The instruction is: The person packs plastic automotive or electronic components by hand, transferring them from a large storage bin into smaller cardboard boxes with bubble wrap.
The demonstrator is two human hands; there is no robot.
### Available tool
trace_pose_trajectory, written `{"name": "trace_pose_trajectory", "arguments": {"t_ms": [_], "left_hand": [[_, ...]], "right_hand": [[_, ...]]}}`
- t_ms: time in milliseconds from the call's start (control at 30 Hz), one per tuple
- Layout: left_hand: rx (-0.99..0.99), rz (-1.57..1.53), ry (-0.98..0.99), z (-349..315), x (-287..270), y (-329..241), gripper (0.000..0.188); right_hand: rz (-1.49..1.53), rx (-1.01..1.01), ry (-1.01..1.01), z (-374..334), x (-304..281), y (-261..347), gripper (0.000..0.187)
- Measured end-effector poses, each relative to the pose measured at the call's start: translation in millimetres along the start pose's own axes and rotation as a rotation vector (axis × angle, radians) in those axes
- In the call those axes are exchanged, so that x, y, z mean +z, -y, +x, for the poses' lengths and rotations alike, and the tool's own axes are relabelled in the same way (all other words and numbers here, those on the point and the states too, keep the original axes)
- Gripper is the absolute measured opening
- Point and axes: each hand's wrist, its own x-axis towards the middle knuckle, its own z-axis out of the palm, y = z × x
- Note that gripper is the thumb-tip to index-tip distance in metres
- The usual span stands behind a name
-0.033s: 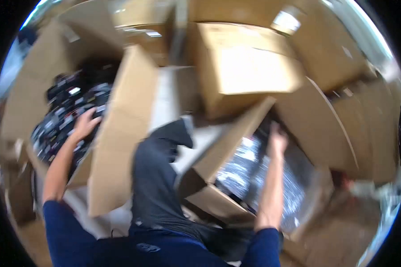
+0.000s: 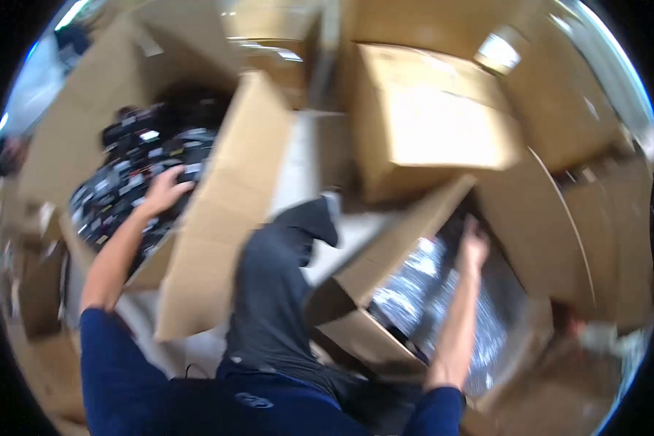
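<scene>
My left hand (image 2: 164, 192) is over a heap of small dark packages (image 2: 142, 174) in an open cardboard box on the left. Its thumb and fingers are apart, with nothing visible between them. On the right, my right hand (image 2: 474, 251) reaches into another open carton (image 2: 363, 341). Its fingers are blurred near the far inner wall, so I cannot see whether they hold anything. Below that hand and forearm lie shiny bundles wrapped in clear plastic (image 2: 407, 291).
A large closed cardboard box (image 2: 436, 109) stands ahead, with more cartons (image 2: 574, 94) behind and to the right. A tall cardboard flap (image 2: 221, 211) rises beside the left heap. My leg (image 2: 272, 291) stands between the two open boxes on pale floor.
The whole scene has shifted to the right in the picture and slightly downward on the right side. Both hands keep nearly the same places over their boxes.
</scene>
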Motion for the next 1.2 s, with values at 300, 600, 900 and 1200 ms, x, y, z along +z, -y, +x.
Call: {"name": "trace_pose_trajectory", "arguments": {"t_ms": [300,600,900,1200], "left_hand": [[-0.215,-0.631,-0.049,-2,-57,-48,0.029],[0.003,-1.295,0.931,-37,-94,-260,0.024],[0.166,-0.997,0.459,-8,-97,-204,0.042],[0.207,0.374,0.184,108,22,-38,0.064]], "right_hand": [[-0.354,-0.532,-0.426,-31,-36,-21,0.069],[0.665,-0.881,0.770,-232,37,192,0.124],[0.724,-0.397,0.575,-180,-89,65,0.050],[0.665,0.020,0.174,-117,-180,-56,0.042]]}}
